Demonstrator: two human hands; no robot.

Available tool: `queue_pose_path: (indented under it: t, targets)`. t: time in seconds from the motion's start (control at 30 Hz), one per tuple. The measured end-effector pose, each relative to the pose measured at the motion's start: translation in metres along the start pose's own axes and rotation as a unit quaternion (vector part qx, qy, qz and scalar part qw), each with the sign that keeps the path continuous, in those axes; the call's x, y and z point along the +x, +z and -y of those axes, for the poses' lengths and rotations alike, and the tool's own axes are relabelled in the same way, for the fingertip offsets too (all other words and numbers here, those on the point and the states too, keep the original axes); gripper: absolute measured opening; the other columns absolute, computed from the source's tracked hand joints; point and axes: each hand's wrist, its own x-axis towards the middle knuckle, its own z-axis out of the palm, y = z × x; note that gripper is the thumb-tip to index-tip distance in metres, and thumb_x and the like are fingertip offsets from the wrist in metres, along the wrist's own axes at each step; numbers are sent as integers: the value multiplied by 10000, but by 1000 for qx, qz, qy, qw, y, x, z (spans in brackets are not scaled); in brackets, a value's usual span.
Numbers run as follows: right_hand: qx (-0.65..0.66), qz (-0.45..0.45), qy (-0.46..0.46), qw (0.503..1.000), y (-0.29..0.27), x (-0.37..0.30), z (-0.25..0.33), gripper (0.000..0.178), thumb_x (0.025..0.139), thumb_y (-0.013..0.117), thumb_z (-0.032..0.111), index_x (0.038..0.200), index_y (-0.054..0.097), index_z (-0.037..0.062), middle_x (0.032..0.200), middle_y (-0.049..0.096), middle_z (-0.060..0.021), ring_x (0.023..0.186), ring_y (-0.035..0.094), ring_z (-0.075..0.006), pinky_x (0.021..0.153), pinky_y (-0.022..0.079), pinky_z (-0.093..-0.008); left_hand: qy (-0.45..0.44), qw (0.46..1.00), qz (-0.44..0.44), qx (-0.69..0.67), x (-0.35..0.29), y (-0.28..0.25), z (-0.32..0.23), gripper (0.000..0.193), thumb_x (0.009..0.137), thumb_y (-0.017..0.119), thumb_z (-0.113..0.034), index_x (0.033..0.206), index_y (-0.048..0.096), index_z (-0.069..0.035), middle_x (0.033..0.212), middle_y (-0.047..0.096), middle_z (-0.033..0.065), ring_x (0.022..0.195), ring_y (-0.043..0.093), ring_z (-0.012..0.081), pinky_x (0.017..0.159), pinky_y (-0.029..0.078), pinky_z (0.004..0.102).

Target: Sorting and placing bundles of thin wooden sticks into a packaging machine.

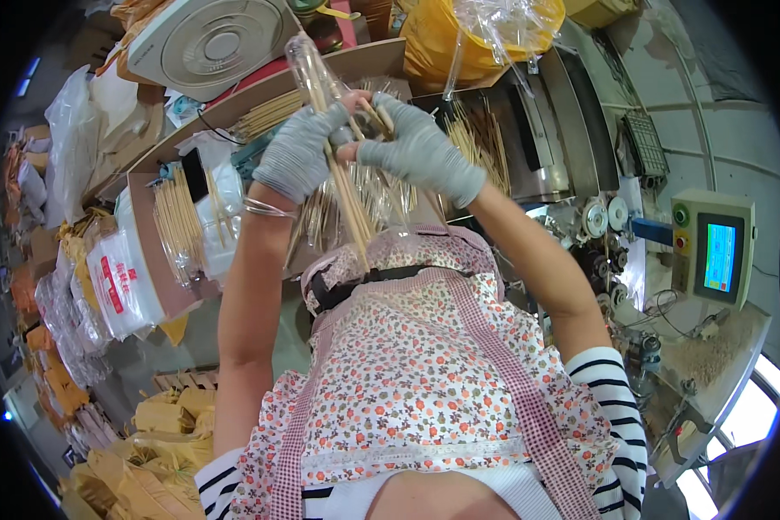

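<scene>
My left hand (pixel 302 149), in a grey fingerless glove, is closed around a slim bundle of wooden sticks (pixel 348 204) in a clear plastic sleeve (pixel 306 62). The bundle slants from above the hand down toward my apron. Close beside it, my right hand (pixel 425 149), gloved the same way, has its thumb and fingers closed around a few short stick ends (pixel 378 118). Both thumbs nearly meet at the bundle. Many loose sticks and clear wrappers (pixel 321 217) lie beneath my hands, partly hidden by them.
A cardboard tray at left holds sticks (pixel 178 217) and a dark phone (pixel 195 175). More sticks (pixel 269 115) lie in the box ahead, with others (pixel 485 143) at right. A yellow bag (pixel 442 43) stands beyond. Machinery with a control panel (pixel 713 247) is at right.
</scene>
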Motion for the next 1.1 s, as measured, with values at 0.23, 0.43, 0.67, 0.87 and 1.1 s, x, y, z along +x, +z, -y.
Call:
queue_pose_path:
  t: [0.23,0.43,0.67,0.87,1.1]
  targets:
    - [93,57,160,981,-20,-8,-1,308,838,611,210,1089,559,38,735,554,42,610,439,-23,536,372,-183,71,981,0,-180,-11,-6,12,369,916,508,-223,1210,483,-2,925,597,43,760,581,127,675,474,243]
    - [86,60,146,984,-11,-9,-2,291,857,593,243,1081,558,60,737,560,49,582,415,-18,511,340,-171,70,979,38,-189,-5,-24,20,359,900,531,-177,1218,480,-19,929,592,56,809,590,153,771,496,274]
    - [117,97,134,979,9,-12,-4,324,814,651,241,1065,577,49,691,476,67,604,398,-27,527,337,-177,88,979,-20,-185,-5,-17,28,377,872,585,-192,1202,503,-28,955,604,60,854,603,155,734,514,271]
    - [130,119,172,969,6,-10,-7,257,781,693,244,916,609,42,643,452,72,559,397,-27,496,333,-190,67,984,-39,-163,-10,-27,22,370,873,584,-247,1166,543,-26,915,598,34,777,579,123,686,488,241]
    - [142,173,201,954,-15,-5,-5,280,787,682,324,905,634,75,652,498,61,538,424,-28,482,342,-177,41,992,-3,-117,-3,-49,2,301,878,577,-219,1067,581,15,610,392,-80,506,366,23,468,306,168]
